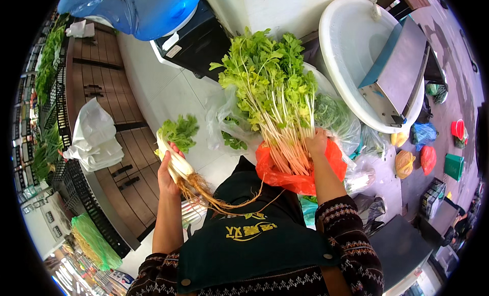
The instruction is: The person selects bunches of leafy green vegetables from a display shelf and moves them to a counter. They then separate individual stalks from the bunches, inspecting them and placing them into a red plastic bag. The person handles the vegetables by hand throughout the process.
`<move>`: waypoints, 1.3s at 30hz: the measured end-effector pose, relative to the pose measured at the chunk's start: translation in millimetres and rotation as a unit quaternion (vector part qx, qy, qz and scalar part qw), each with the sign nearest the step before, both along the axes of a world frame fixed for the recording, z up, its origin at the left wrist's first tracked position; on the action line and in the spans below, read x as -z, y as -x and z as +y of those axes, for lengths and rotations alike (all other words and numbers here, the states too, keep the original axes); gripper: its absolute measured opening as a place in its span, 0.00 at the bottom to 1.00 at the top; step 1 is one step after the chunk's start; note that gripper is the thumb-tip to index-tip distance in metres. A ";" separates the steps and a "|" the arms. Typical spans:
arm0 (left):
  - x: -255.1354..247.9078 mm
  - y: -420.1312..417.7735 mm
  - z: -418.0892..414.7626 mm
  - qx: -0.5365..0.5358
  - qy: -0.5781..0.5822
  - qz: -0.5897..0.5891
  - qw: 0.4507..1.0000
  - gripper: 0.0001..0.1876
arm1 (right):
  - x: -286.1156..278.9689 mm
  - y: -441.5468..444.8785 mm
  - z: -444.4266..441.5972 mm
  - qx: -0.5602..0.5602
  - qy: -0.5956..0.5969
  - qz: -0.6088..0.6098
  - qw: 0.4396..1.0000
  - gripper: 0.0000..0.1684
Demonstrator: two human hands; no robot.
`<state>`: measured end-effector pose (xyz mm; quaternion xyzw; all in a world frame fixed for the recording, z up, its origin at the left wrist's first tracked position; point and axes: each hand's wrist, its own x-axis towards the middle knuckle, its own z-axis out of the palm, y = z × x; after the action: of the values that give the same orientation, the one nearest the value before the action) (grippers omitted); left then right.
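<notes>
My left hand [170, 170] is closed around a small bunch of celery [174, 160] with thick white stalks. Its green leaves point away from me, and long brown roots [202, 187] trail over my dark apron. In front of me, a large bundle of thin-stalked leafy celery [275, 101] stands with its lower ends in a red plastic bag [331, 162]. At the bundle's right side, my right hand [317, 143] grips some of the pale stalks just above the bag's rim. Its fingertips are partly hidden.
A large white tub [336, 59] holds a metal box [397, 74] at the right. Bagged greens [336, 116] lie below it. To the left stands a wooden display stand [131, 154] with white plastic bags [95, 139] on its edge. A blue water jug [153, 13] is at the top.
</notes>
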<state>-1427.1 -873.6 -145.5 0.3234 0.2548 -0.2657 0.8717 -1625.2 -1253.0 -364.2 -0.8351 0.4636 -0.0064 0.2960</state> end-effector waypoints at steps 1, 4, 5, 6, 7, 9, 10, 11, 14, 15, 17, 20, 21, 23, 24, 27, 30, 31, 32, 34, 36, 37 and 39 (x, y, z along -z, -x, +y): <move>0.2 -1.6 -0.6 0.005 0.005 -0.003 1.000 0.15 | 1.2 -2.3 -0.3 -0.003 -0.043 -0.013 0.999 0.22; 1.8 -3.7 -2.9 0.008 0.018 0.001 1.000 0.15 | -13.0 -10.2 7.3 -0.048 -0.098 -0.069 0.992 0.20; 1.4 -3.5 -5.0 0.000 0.022 0.010 1.000 0.15 | -23.6 -16.3 18.7 -0.088 -0.064 -0.099 0.989 0.20; 1.4 -2.2 -6.6 -0.009 0.025 0.019 0.999 0.15 | -38.0 -23.5 32.1 -0.128 -0.030 -0.127 0.983 0.19; 1.8 -1.1 -8.1 -0.014 0.031 0.025 0.999 0.15 | -55.1 -31.5 48.8 -0.158 0.002 -0.130 0.979 0.17; 2.3 -0.1 -12.8 -0.023 0.041 0.037 0.998 0.15 | -68.4 -37.8 80.8 -0.226 0.048 -0.124 0.965 0.17; 1.2 0.0 -14.3 -0.013 0.041 0.035 0.998 0.15 | -66.7 -38.4 94.4 -0.266 0.061 -0.115 0.955 0.18; -0.9 -0.1 -16.5 -0.006 0.042 0.032 0.999 0.15 | -65.2 -38.3 105.2 -0.305 0.074 -0.106 0.943 0.20; -2.8 0.9 -18.1 0.013 0.054 0.023 0.998 0.15 | -62.4 -37.7 128.2 -0.319 0.036 -0.097 0.942 0.25; -1.8 0.6 -16.3 0.015 0.051 0.021 0.998 0.15 | -67.2 -39.3 127.3 -0.304 0.009 -0.084 0.949 0.26; 0.8 -0.3 -12.0 0.016 0.044 0.017 0.999 0.15 | -78.6 -40.2 121.0 -0.273 -0.045 -0.058 0.959 0.28; 2.0 1.6 -13.3 -0.012 0.049 0.036 0.998 0.15 | -82.2 -38.0 112.5 -0.236 -0.054 -0.116 0.963 0.34; 3.8 2.0 -12.8 -0.018 0.049 0.038 0.998 0.15 | -81.9 -39.5 111.4 -0.176 -0.069 -0.169 0.967 0.35; 4.8 3.3 -12.3 -0.022 0.060 0.043 0.997 0.15 | -78.8 -42.8 109.8 -0.052 -0.100 -0.272 0.956 0.38; 3.7 3.1 -12.4 -0.016 0.064 0.043 0.997 0.14 | -66.5 -38.4 106.1 0.051 -0.331 -0.251 0.908 0.37; 2.6 3.6 -10.8 -0.019 0.073 0.045 0.996 0.14 | -67.2 -28.7 77.8 0.151 -0.622 -0.247 0.727 0.35; 1.8 5.1 -8.1 -0.021 0.065 0.031 0.997 0.14 | -96.6 -25.8 59.9 0.034 -0.653 -0.228 0.721 0.34; 1.9 5.2 -8.7 -0.022 0.060 0.030 0.997 0.14 | -111.7 -25.5 54.0 0.007 -0.663 -0.223 0.715 0.34; 2.0 6.0 -9.2 -0.024 0.056 0.029 0.998 0.14 | -120.9 -26.6 51.1 0.016 -0.675 -0.245 0.696 0.36; 2.7 7.6 -12.0 -0.030 0.048 0.025 0.998 0.14 | -144.0 -27.3 44.8 0.002 -0.719 -0.283 0.635 0.37; 1.3 9.8 -15.6 -0.004 0.032 0.010 0.999 0.14 | -173.6 -34.5 48.5 0.032 -0.734 -0.353 0.579 0.40; -1.0 11.8 -17.7 0.022 0.018 -0.005 1.000 0.14 | -186.6 -38.8 51.7 0.023 -0.732 -0.355 0.581 0.40; 2.7 14.8 -20.0 0.037 -0.055 -0.006 0.998 0.15 | -212.8 -49.9 57.3 0.001 -0.730 -0.359 0.582 0.39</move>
<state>-1441.9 -893.6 -148.2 0.3815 0.2515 -0.2819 0.8436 -1575.3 -1195.7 -151.4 -0.2672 0.1686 0.0350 0.9481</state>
